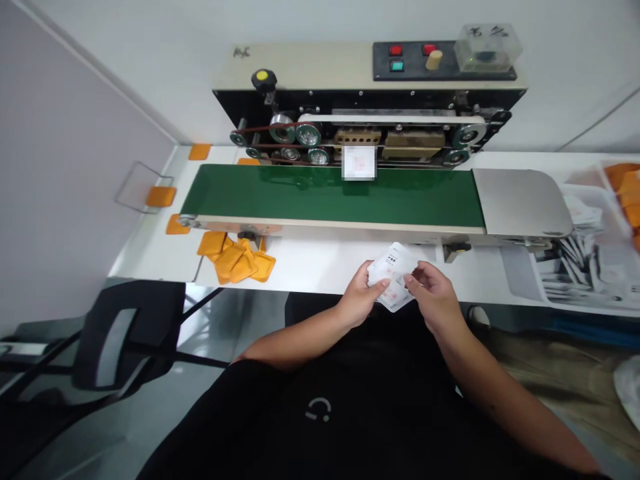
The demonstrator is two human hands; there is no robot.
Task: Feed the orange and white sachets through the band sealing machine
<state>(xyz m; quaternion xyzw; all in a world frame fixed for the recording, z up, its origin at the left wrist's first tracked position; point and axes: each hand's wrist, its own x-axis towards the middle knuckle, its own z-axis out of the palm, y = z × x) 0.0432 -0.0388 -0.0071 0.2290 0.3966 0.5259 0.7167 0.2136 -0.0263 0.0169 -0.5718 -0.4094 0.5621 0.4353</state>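
Observation:
Between my two hands are several small white printed sachets (393, 270), overlapping, held over the table's front edge. My left hand (364, 295) grips them from the left, thumb on top. From the right, my right hand (434, 293) pinches their edge between thumb and fingers. Beyond them runs the green conveyor belt (280, 193) of a band sealing machine (310, 67). Another white sachet (359, 163), partly blurred out, is at the machine's sealing band above the belt.
Orange sachets (233, 260) lie piled at the front left, with single orange ones (161, 196) around the belt's left end. A clear plastic bin (547, 277) of white sachets stands at the right. A black chair (130, 333) is at left; a person's trousers (555, 380) show at lower right.

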